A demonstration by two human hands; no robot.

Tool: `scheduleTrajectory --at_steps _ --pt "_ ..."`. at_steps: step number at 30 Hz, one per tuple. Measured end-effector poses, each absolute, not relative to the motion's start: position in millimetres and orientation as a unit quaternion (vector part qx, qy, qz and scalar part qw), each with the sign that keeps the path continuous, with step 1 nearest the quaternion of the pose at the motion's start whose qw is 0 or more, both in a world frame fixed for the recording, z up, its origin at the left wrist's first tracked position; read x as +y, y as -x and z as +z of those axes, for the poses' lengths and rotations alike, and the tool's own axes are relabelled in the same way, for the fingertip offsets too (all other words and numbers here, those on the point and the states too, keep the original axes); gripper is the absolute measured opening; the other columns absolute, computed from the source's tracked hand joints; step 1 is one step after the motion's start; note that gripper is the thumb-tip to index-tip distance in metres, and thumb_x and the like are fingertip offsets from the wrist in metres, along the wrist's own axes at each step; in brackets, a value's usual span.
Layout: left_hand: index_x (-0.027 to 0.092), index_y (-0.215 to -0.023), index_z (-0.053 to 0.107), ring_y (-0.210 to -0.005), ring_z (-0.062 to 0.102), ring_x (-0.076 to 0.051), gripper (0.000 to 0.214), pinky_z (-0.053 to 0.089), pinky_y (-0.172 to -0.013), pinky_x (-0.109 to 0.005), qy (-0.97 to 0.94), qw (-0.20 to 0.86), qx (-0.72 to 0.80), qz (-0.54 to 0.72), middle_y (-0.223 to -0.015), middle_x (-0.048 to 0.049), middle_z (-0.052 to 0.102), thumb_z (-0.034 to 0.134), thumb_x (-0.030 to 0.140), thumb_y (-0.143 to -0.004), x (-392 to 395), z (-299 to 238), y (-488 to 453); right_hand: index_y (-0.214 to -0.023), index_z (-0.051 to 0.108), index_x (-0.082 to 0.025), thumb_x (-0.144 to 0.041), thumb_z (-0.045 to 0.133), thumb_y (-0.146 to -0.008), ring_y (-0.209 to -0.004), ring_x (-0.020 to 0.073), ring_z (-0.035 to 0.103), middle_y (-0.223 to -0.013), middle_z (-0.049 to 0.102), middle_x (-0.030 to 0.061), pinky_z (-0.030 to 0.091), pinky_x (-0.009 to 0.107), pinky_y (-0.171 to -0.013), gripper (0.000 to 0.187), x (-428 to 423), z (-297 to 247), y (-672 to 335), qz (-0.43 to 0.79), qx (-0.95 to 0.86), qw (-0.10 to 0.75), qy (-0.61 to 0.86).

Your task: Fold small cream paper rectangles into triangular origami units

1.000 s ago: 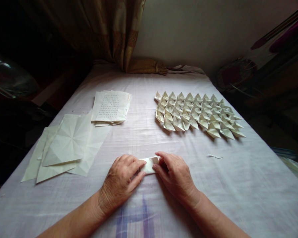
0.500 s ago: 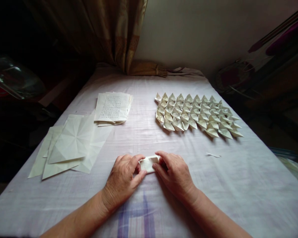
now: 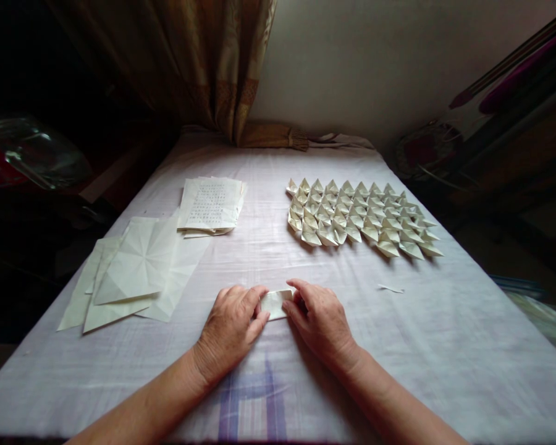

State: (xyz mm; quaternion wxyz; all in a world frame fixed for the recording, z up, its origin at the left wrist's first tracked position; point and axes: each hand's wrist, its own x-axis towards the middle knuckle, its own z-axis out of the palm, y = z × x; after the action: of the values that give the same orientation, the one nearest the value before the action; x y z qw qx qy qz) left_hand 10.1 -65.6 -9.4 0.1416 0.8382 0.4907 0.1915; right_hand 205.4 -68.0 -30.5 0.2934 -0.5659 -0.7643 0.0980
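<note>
A small folded piece of white paper [image 3: 274, 304] is held low over the cloth, near the middle of the table. My left hand [image 3: 234, 321] pinches its left end between thumb and fingers. At the other end, the thumb of my right hand [image 3: 322, 318] presses on the paper's face while the index finger rests by its upper corner. The remaining fingers of both hands are partly hidden behind the paper. Beyond my right hand stand rows of folded paper boats [image 3: 356, 213], packed close together.
Creased loose sheets [image 3: 136, 266] overlap on the left. Behind them lies a stack of written pages [image 3: 210, 204]. A thin paper strip [image 3: 391, 288] is on the right of the pale tablecloth [image 3: 421, 364]. A curtain [image 3: 231, 74] hangs at the far edge.
My right index finger and thumb have shifted slightly on the folded paper, which now looks flatter. The whole view has moved a little; both hands keep hold.
</note>
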Motion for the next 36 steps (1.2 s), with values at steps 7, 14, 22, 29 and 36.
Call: scheduleTrajectory --at_steps 7,14,22,29,36 --pt "0.021 -0.11 0.056 -0.086 0.061 -0.021 0.024 0.044 -0.081 -0.036 -0.841 0.134 0.475 0.221 -0.091 -0.0025 0.067 0.061 0.021 -0.086 -67 -11 -6 -0.111 0.06 -0.018 -0.021 0.06 -0.084 -0.072 0.018 0.064 -0.076 0.069 0.0005 0.041 0.031 -0.071 0.027 -68 -32 -207 0.105 -0.76 0.301 0.566" --pt "0.021 -0.109 0.058 -0.083 0.062 -0.021 0.028 0.047 -0.077 -0.035 -0.818 0.129 0.509 0.236 -0.087 -0.0017 0.068 0.068 0.028 -0.083 -67 -10 -5 -0.11 0.06 -0.019 -0.023 0.057 -0.087 -0.068 0.0163 0.063 -0.076 0.069 0.0009 0.044 0.03 -0.07 0.023 -69 -33 -211 0.124 -0.753 0.348 0.544" --pt "0.022 -0.09 0.061 -0.077 0.057 -0.02 0.003 0.042 -0.072 -0.033 -0.859 0.132 0.431 0.242 -0.078 -0.001 0.066 0.059 0.019 -0.089 -73 -7 -2 -0.08 0.067 -0.023 -0.024 0.06 -0.087 -0.075 0.0166 0.058 -0.078 0.065 0.0013 0.037 0.03 -0.071 0.01 -79 -24 -219 0.16 -0.791 0.311 0.501" --pt "0.02 -0.076 0.058 -0.079 0.053 -0.021 0.014 0.038 -0.074 -0.036 -0.853 0.125 0.471 0.184 -0.078 -0.0014 0.061 0.06 0.024 -0.089 -78 -6 -5 -0.077 0.066 -0.021 -0.024 0.057 -0.089 -0.076 0.0161 0.055 -0.08 0.063 0.0011 0.032 0.031 -0.074 0.016 -85 -21 -221 0.185 -0.789 0.283 0.513" --pt "0.02 -0.072 0.055 -0.079 0.052 -0.021 0.018 0.036 -0.075 -0.036 -0.839 0.12 0.508 0.151 -0.076 -0.0011 0.059 0.061 0.025 -0.089 -78 -1 -12 -0.065 0.057 -0.019 -0.027 0.063 -0.087 -0.073 0.0165 0.053 -0.073 0.06 0.0003 0.028 0.031 -0.072 0.024 -80 -18 -215 0.128 -0.778 0.248 0.563"
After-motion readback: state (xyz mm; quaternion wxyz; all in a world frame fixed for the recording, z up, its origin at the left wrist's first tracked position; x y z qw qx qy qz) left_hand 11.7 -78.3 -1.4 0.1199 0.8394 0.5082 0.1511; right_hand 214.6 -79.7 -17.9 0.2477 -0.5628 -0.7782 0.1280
